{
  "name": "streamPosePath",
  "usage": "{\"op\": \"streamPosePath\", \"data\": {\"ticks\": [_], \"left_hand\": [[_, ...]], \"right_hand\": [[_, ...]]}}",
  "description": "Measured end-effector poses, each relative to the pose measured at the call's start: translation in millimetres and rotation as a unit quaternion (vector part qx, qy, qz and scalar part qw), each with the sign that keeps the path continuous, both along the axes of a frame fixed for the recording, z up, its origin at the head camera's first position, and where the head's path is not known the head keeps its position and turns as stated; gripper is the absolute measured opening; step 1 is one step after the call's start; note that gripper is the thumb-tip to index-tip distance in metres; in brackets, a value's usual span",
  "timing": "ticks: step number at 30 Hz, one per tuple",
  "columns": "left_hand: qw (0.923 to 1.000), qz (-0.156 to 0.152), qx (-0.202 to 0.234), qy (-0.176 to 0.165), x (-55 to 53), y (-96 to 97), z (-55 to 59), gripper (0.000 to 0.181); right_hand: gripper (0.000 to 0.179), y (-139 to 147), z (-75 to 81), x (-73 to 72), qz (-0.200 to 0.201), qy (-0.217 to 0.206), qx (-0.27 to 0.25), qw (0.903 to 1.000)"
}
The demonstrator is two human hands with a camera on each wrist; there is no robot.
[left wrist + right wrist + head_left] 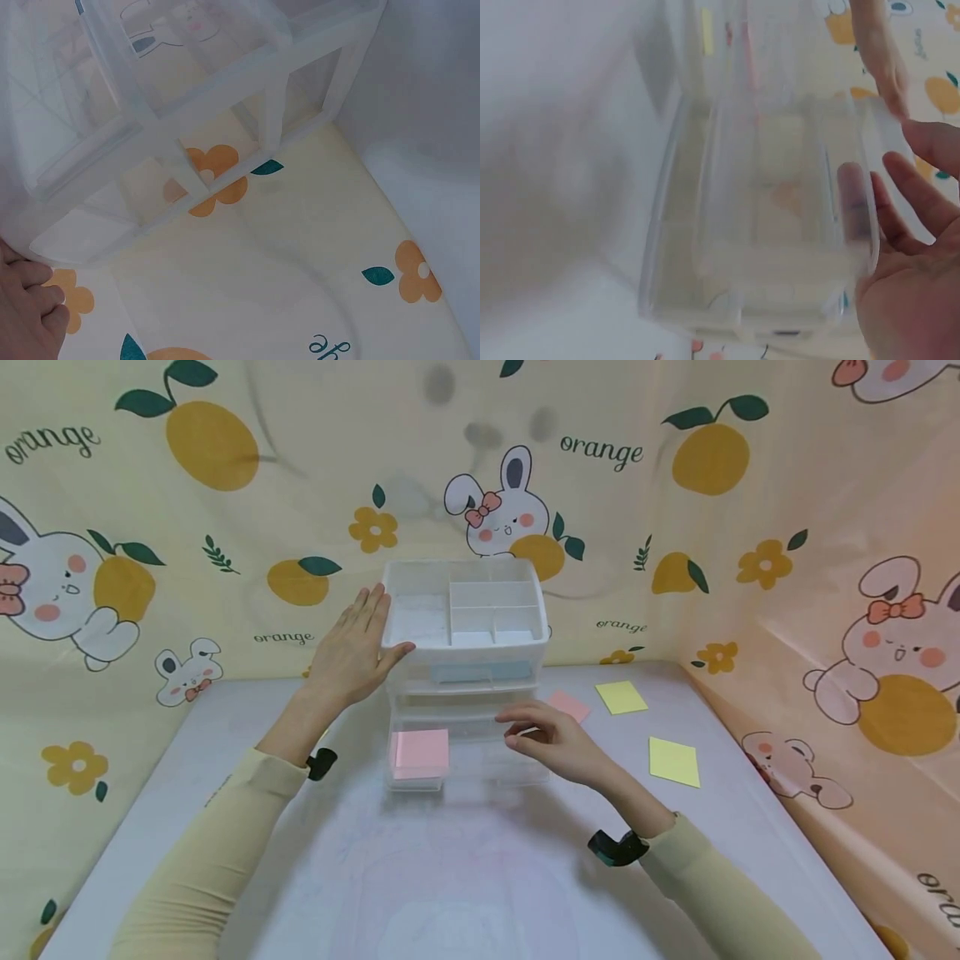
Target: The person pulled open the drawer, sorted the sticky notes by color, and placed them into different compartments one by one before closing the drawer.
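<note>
A white plastic drawer organizer point(466, 645) with clear drawers stands at the table's far end, its top divided into compartments. Against its upper left side rests my left hand point(348, 647), fingers straight, thumb at the front corner. A clear lower drawer point(474, 756) juts out toward me; pink sticky notes point(422, 754) show at its left front. At that drawer's right side is my right hand point(551, 742), fingers loosely bent, thumb apart from them. In the right wrist view one fingertip point(853, 196) shows through the clear drawer wall point(787, 259).
Two yellow sticky notes point(621, 697), point(673, 762) lie right of the organizer, and a pink note point(568, 704) lies partly behind my right hand. A cloth printed with rabbits and oranges point(420, 427) hangs close behind the organizer and along the right side of the table point(465, 877).
</note>
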State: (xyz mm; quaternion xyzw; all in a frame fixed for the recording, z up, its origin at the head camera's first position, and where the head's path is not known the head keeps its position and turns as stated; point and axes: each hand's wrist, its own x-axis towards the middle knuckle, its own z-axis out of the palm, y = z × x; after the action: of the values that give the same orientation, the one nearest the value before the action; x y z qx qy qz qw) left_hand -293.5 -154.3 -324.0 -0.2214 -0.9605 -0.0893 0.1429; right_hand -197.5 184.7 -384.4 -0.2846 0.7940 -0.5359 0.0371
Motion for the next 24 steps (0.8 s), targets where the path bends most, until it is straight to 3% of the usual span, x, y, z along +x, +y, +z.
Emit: {"op": "streamPosePath", "data": {"ticks": [13, 24], "left_hand": [[1.0000, -0.004, 0.002, 0.005, 0.9, -0.7, 1.2, 0.093], [1.0000, -0.003, 0.002, 0.003, 0.7, -0.3, 0.9, 0.094]], "right_hand": [[0.032, 41.1, -8.5, 3.3, -0.047, -0.014, -0.058, 0.9971], [0.034, 70.6, -28.8, -8.1, -0.150, -0.029, -0.003, 0.9882]]}}
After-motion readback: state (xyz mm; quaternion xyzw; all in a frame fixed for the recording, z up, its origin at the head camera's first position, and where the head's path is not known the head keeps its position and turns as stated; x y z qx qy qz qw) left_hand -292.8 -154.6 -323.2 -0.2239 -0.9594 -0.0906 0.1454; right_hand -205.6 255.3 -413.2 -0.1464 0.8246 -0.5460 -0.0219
